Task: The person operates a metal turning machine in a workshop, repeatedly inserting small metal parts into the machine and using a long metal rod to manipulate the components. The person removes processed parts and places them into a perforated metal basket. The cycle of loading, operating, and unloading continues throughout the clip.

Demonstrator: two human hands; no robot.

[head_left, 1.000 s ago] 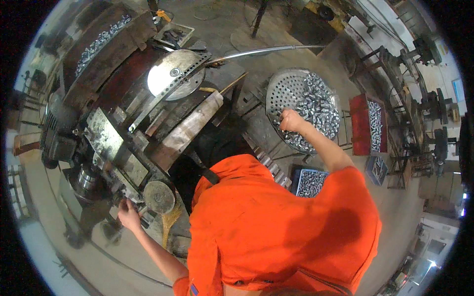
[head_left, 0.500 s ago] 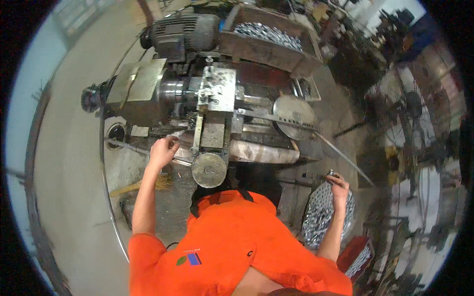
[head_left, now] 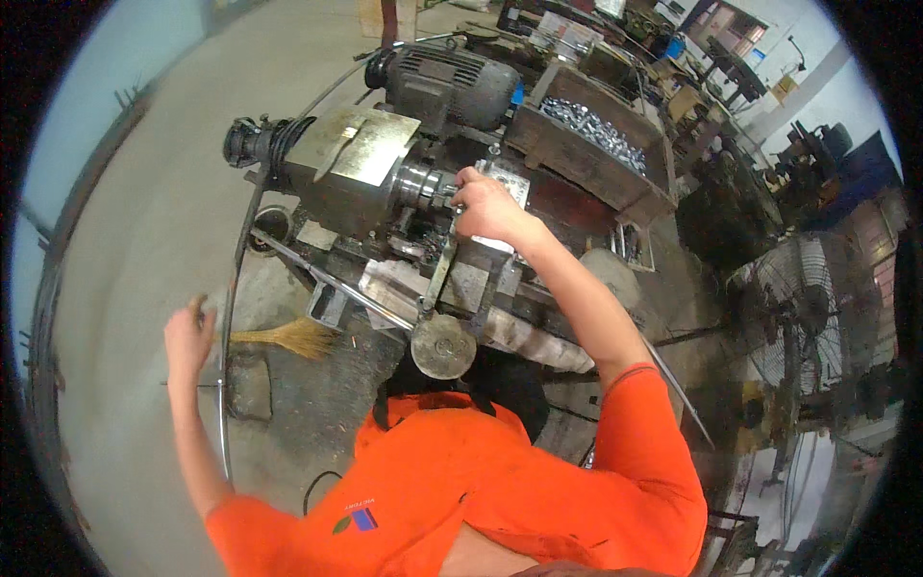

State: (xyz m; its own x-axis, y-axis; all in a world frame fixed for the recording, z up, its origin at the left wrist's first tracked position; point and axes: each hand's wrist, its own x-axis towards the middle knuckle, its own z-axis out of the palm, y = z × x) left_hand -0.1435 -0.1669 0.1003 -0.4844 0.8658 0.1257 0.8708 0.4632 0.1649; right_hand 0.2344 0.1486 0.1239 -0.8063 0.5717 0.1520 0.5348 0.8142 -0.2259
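Observation:
My right hand point(head_left: 488, 208) reaches over the lathe, its fingers pinched at the shiny spindle chuck point(head_left: 415, 185). The small metal part in its fingertips is mostly hidden by them. Below the hand is the metal tool slide point(head_left: 514, 188), partly covered by my wrist. My left hand point(head_left: 188, 338) is raised at the left, over the floor, beside a long dark hose point(head_left: 231, 317). Its fingers are loosely bent and apart, and I see nothing held in it. A round metal handwheel point(head_left: 443, 347) sits in front of my waist.
Behind the lathe stand a ribbed electric motor point(head_left: 452, 85) and a rusty bin point(head_left: 567, 144) of shiny metal parts. A long metal bar point(head_left: 336, 284) slants towards the handwheel. A straw broom point(head_left: 293, 337) lies on the floor at left. A large fan point(head_left: 793, 308) stands at right.
My right hand has come from the tray of parts at the right up to the chuck, carrying the small metal part. My left hand has moved left, away from the machine. The view has turned.

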